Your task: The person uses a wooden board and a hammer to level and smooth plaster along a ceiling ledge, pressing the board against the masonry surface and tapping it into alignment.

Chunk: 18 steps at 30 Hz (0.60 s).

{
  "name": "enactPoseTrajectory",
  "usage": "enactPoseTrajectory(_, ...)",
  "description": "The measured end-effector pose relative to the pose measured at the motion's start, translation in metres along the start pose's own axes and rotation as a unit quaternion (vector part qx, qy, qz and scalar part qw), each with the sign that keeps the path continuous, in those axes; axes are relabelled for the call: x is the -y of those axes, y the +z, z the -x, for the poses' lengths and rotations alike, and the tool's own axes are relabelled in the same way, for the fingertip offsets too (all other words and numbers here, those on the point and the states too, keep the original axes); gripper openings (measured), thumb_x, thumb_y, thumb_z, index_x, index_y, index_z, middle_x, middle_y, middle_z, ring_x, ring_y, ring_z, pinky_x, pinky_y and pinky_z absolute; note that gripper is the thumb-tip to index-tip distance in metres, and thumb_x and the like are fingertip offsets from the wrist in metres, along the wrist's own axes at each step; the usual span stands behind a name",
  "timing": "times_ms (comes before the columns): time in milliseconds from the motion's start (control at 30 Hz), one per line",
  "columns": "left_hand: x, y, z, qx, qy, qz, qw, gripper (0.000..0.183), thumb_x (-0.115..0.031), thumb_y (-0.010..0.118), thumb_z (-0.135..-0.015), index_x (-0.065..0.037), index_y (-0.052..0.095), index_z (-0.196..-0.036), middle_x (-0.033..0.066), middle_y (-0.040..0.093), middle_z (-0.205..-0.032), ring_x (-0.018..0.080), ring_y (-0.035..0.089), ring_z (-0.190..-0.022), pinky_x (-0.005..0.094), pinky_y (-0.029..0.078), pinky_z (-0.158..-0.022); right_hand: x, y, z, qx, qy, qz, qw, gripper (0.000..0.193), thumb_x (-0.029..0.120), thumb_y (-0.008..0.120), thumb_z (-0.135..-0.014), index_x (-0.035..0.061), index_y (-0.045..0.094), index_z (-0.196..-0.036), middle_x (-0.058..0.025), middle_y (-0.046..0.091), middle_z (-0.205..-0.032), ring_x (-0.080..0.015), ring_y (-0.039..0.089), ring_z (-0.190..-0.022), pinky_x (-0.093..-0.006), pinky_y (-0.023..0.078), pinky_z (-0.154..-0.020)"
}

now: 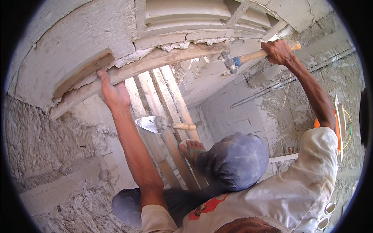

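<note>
My left hand (114, 91) reaches up and grips the long wooden plank (155, 62) from below, its thumb on the face and some fingers hidden. The plank runs along the underside of the block wall, with rough mortar squeezed out above it. Just above my thumb, a short wooden board (83, 72) lies slanted against the wall. My right hand (278, 51) is closed around the wooden handle of a hammer (248, 57) with a blue band below its metal head. The hammer head is near the plank's right end; I cannot tell whether they touch.
A pointing trowel (153, 123) with a wooden handle lies on the scaffold planks (171, 101) below. My sandaled foot (190, 149) rests on these planks, which have gaps between them. A louvred concrete vent block (186, 15) is set in the wall above. Rough plastered walls (50, 132) stand around.
</note>
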<state>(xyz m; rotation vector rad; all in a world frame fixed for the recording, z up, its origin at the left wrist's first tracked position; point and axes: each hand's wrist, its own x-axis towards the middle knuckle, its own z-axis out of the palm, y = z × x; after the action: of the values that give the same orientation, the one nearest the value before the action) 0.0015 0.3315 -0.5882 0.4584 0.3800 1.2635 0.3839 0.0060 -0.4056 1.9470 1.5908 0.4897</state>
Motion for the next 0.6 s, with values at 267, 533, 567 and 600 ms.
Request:
enactPoseTrajectory(267, 0.01, -0.025, -0.022, 0.002, 0.037, 0.019, 0.999, 0.066, -0.03, 0.07, -0.093, 0.004, 0.04, -0.141, 0.0162, 0.049, -0.138, 0.0304, 0.055, -0.12, 0.0556, 0.052, -0.096, 0.003, 0.009, 0.0, -0.02, 0.001, -0.011, 1.0, 0.018, 0.013, 0.065, -0.07, 0.0082, 0.055, -0.084, -0.0117, 0.063, -0.069, -0.0361, 0.063, -0.062, -0.0477, 0.048, -0.056)
enactPoseTrajectory(533, -0.001, -0.016, -0.01, 0.009, 0.023, 0.003, 1.0, 0.063, -0.029, 0.069, -0.094, 0.002, 0.041, -0.141, 0.0133, 0.049, -0.138, 0.0293, 0.052, -0.123, 0.0569, 0.05, -0.097, 0.011, 0.017, -0.007, -0.035, -0.004, -0.069, 0.997, 0.019, 0.012, 0.07, -0.071, 0.0085, 0.054, -0.082, -0.016, 0.062, -0.068, -0.0383, 0.064, -0.064, -0.0485, 0.048, -0.057)
enactPoseTrajectory(567, 0.0, -0.018, -0.012, 0.008, 0.033, 0.001, 0.999, 0.064, -0.03, 0.07, -0.094, 0.002, 0.041, -0.141, 0.013, 0.049, -0.138, 0.0287, 0.053, -0.122, 0.0561, 0.051, -0.097, 0.02, 0.01, -0.007, -0.035, -0.002, -0.08, 0.996, 0.019, 0.012, 0.07, -0.072, 0.0083, 0.055, -0.082, -0.0165, 0.063, -0.068, -0.0387, 0.064, -0.064, -0.0486, 0.048, -0.057)
enactPoseTrajectory(600, 0.0, -0.02, -0.013, 0.008, 0.042, -0.001, 0.999, 0.064, -0.031, 0.07, -0.093, 0.001, 0.041, -0.141, 0.0128, 0.049, -0.137, 0.0281, 0.053, -0.122, 0.0553, 0.051, -0.096, 0.03, 0.001, -0.005, -0.034, 0.001, -0.09, 0.995, 0.019, 0.012, 0.071, -0.073, 0.0081, 0.055, -0.081, -0.017, 0.063, -0.068, -0.0391, 0.064, -0.064, -0.0487, 0.048, -0.058)
